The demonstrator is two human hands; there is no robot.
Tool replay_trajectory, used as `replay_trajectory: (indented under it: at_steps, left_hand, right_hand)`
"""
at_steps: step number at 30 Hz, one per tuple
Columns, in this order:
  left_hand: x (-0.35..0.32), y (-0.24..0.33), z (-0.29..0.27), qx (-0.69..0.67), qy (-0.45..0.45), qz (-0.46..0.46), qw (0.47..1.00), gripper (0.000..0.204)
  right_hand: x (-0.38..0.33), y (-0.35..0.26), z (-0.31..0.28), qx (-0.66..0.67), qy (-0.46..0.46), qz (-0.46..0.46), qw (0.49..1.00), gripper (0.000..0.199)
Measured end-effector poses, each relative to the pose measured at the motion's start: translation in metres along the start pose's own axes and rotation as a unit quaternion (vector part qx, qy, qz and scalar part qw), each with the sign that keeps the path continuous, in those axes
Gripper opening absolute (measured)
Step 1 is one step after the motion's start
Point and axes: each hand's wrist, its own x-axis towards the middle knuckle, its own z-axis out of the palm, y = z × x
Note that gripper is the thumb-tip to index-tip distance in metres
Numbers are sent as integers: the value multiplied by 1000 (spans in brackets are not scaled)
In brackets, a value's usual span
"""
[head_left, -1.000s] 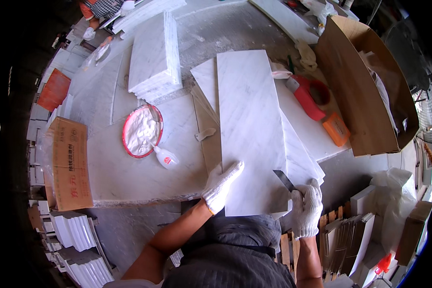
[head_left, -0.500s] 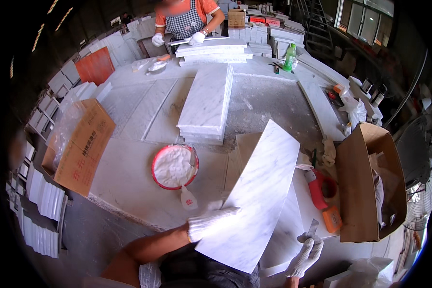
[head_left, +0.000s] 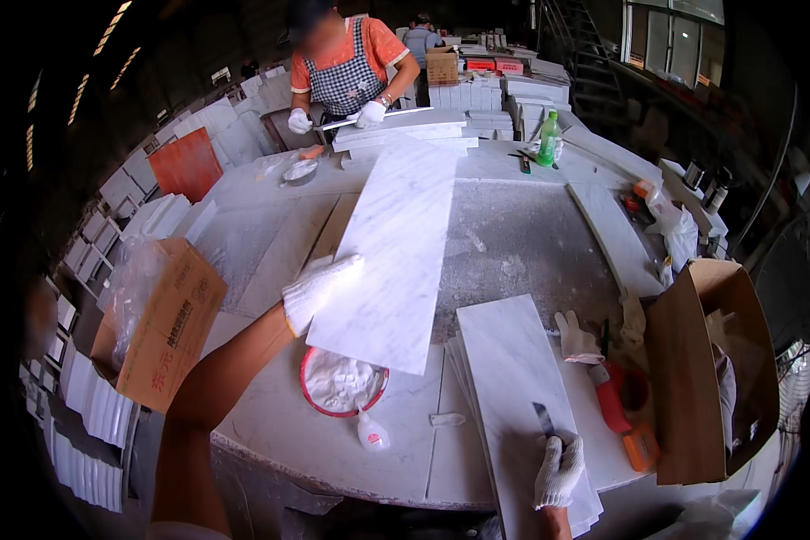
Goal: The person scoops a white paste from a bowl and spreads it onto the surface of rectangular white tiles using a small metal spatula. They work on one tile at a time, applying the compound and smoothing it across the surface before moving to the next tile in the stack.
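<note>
My left hand [head_left: 322, 286], in a white knit glove, grips a long white marble tile with grey veins [head_left: 394, 252] by its left edge. The tile extends away from me over the middle of the table, its near end above a red-rimmed bowl of white paste [head_left: 344, 382]. My gloved right hand [head_left: 560, 472] is closed on a small putty knife [head_left: 543, 418], blade pointing away. Beneath that hand lies a stack of similar marble tiles [head_left: 511, 369]. Beside the bowl stands a small white squeeze bottle [head_left: 372, 432].
Cardboard boxes stand at left [head_left: 173, 324] and right [head_left: 693, 396]. Near the right box lie a red tape dispenser [head_left: 612, 400], an orange box [head_left: 641, 446] and a spare glove [head_left: 578, 338]. A green bottle [head_left: 547, 139] stands far off. A co-worker [head_left: 355, 76] stands opposite, handling a thin strip.
My left hand has carried the marble tile forward and left, away from my body, over the table. My right hand, still with the putty knife, has shifted slightly left over the tile stack.
</note>
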Motion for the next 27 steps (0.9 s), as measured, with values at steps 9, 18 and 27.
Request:
replay_trajectory:
  at_steps: [9,18,27]
  left_hand:
    - [106,-13,-56,-114,-43,-33,992,40]
    - [171,-37,-69,-98,-57,-52,992,43]
    - [174,-40,-70,-47,-19,-70,996,49]
  right_hand:
    - [6,-11,13,-113,-3,-63,992,5]
    - [9,-19,18,-88,-27,63,994,11]
    - [6,17,6,-133,-37,-68,988,12]
